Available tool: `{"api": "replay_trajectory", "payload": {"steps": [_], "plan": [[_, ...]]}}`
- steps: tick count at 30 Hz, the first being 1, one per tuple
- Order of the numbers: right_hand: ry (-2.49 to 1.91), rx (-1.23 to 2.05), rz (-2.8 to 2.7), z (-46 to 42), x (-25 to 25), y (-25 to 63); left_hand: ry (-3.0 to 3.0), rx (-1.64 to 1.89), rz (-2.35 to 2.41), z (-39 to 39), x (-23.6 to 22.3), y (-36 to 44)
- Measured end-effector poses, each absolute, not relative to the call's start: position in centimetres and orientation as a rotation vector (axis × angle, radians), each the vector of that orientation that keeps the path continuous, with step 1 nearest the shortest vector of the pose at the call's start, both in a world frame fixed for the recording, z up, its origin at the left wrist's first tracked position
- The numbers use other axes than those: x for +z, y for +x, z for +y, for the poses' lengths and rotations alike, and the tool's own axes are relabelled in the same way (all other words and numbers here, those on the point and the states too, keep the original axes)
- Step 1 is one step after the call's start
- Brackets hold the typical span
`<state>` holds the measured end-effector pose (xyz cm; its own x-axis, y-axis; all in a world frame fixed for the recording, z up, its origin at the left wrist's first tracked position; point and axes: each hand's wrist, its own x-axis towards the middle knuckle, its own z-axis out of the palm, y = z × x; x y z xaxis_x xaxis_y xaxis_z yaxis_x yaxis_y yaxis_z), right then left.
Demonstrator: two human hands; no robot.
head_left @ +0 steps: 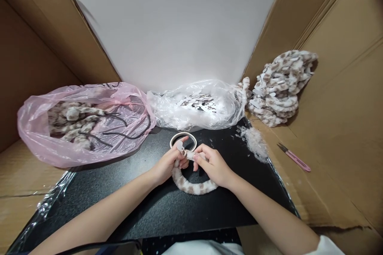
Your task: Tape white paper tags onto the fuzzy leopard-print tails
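A curved plush headband point(191, 185) with brown spots lies on the black mat point(149, 203) between my hands. My left hand point(169, 163) is closed around one end of it, thumb and forefinger pinching a small white piece at the tip. My right hand point(212, 163) is closed on the same end from the other side. A small roll of white tape point(183, 138) sits just beyond my fingers.
A pink bag point(80, 123) of spotted headbands and dark bare bands sits at the left. A clear bag point(197, 105) of white paper pieces is behind. A pile of finished spotted headbands point(279, 87), loose fluff point(255, 141) and pink snips point(295, 157) lie at the right. Cardboard walls surround.
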<state>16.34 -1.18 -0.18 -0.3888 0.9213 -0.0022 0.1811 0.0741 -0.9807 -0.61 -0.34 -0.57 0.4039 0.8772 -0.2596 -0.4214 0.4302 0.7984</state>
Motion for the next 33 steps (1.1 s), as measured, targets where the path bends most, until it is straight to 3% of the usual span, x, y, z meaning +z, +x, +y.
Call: {"api": "replay_trajectory", "payload": {"steps": [13, 24, 28, 33], "plan": [[-0.911, 1.622, -1.207, -0.9, -1.8, 15.5, 0.915, 1.132, 0.964, 0.4, -0.3, -1.2], [-1.110, 1.414, -1.322, -1.5, -1.5, 15.5, 0.789, 1.103, 1.028, 0.3, 0.0, -1.2], [-1.116, 1.446, -1.329, -1.7, -1.2, 15.4, 0.847, 1.230, 1.030, 0.1, -0.2, -1.0], [-1.085, 1.447, -1.295, -1.7, -1.4, 15.2, 0.957, 1.115, 1.040, -0.1, -0.6, -1.0]]}}
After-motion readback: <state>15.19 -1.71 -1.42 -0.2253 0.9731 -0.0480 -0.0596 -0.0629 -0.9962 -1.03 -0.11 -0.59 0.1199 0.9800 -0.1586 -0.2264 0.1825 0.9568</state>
